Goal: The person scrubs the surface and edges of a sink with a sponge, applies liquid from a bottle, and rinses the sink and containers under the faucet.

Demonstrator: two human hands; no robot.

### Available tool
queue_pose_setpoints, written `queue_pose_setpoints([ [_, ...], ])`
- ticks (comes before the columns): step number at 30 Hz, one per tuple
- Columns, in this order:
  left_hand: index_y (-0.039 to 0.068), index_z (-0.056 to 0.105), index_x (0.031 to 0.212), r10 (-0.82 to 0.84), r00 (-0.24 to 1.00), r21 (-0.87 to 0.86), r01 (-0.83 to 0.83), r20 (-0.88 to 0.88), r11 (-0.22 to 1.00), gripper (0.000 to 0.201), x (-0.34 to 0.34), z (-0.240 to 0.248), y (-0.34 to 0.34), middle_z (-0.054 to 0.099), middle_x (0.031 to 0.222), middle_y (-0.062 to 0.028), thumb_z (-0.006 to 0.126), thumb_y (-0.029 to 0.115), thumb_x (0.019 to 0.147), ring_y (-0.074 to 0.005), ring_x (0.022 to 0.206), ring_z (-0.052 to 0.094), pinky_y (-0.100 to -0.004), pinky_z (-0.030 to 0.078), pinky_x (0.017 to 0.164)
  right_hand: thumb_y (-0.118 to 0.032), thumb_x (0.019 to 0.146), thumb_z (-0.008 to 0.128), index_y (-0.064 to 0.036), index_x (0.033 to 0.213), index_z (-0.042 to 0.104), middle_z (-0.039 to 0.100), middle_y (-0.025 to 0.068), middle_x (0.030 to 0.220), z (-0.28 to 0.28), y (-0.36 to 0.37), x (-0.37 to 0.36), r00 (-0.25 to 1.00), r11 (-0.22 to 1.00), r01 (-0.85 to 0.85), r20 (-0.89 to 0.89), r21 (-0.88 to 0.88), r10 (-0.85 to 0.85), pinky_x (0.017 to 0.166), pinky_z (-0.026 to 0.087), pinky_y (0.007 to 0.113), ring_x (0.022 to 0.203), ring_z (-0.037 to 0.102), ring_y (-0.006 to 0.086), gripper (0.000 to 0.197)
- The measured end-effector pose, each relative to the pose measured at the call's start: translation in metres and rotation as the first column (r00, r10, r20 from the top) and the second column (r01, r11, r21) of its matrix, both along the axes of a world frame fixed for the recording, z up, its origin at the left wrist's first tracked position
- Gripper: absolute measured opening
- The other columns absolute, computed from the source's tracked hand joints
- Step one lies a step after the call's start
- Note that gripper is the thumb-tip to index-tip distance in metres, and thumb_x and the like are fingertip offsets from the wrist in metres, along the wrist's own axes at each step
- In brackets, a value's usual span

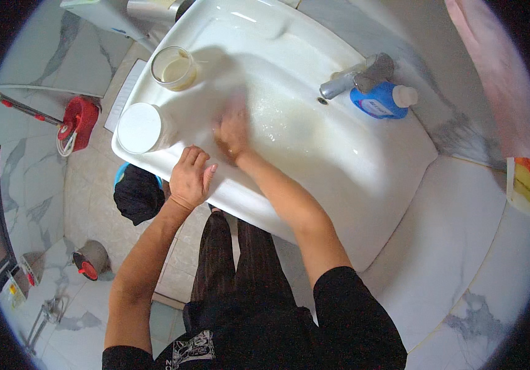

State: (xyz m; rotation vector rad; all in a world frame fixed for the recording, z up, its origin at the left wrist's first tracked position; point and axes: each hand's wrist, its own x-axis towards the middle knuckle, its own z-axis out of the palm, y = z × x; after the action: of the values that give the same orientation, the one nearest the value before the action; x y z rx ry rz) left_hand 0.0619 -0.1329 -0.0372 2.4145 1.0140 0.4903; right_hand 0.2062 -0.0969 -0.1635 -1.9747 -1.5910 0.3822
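A: Item one, sink, white. Hands?
B: Left hand: over the sink's near rim, fingers loosely bent, thumb apart, nothing seen in it. Right hand: inside the sink, low to the basin, blurred; whether it grips anything, cannot tell.
A: Contents?
B: Shallow, bubbly water, on the sink's floor beside the right hand.
A: Remainder?
B: White-lidded jar and open glass jar, sink's left ledge; metal tap and blue bottle, sink's far edge.
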Motion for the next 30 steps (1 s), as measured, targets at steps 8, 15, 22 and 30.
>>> queue_pose_setpoints([
  [8, -0.003, 0.052, 0.089, 0.028, 1.000, 0.006, -0.028, -0.013, 1.000, 0.023, -0.003, 0.003, 0.000, 0.050, 0.092, -0.0189, 0.053, 0.019, 0.080, -0.0364, 0.090, 0.048, -0.0416, 0.042, 0.078, -0.024, 0.090, 0.041, -0.0035, 0.136, 0.025, 0.013, 0.0173, 0.145, 0.036, -0.089, 0.026, 0.781, 0.760, -0.616, -0.287, -0.206, 0.555, 0.109, 0.014, 0.044, 0.134, 0.011, 0.0351, 0.053],
  [15, -0.002, 0.052, 0.088, 0.026, 1.000, -0.014, -0.027, -0.016, 1.000, 0.023, -0.001, 0.002, 0.001, 0.050, 0.093, -0.0196, 0.053, 0.019, 0.079, -0.0364, 0.090, 0.048, -0.0421, 0.042, 0.078, -0.029, 0.092, 0.037, -0.0065, 0.137, 0.026, 0.020, 0.0141, 0.144, 0.061, -0.198, 0.118, 0.825, 0.702, -0.563, -0.236, -0.436, 0.514, 0.106, 0.022, 0.044, 0.131, 0.024, 0.0299, 0.052],
  [22, -0.002, 0.052, 0.090, 0.034, 0.999, -0.002, -0.034, -0.017, 0.999, 0.023, -0.004, 0.001, -0.001, 0.050, 0.094, -0.0193, 0.054, 0.019, 0.079, -0.0368, 0.094, 0.048, -0.0414, 0.042, 0.081, -0.028, 0.086, 0.047, -0.0040, 0.132, 0.034, 0.030, 0.0198, 0.137, 0.075, -0.222, 0.181, 0.903, 0.703, -0.151, 0.191, -0.695, 0.384, 0.105, 0.020, 0.048, 0.128, 0.026, 0.0360, 0.054],
  [30, -0.002, 0.052, 0.089, 0.026, 0.999, 0.026, -0.026, -0.021, 0.999, 0.022, 0.002, 0.004, 0.000, 0.051, 0.092, -0.0183, 0.054, 0.018, 0.080, -0.0355, 0.091, 0.049, -0.0407, 0.042, 0.078, -0.018, 0.083, 0.049, -0.0005, 0.136, 0.025, 0.021, 0.0168, 0.143, -0.006, -0.131, 0.177, 0.975, 0.883, -0.020, 0.188, -0.468, 0.121, 0.108, 0.015, 0.047, 0.131, 0.020, 0.0320, 0.061],
])
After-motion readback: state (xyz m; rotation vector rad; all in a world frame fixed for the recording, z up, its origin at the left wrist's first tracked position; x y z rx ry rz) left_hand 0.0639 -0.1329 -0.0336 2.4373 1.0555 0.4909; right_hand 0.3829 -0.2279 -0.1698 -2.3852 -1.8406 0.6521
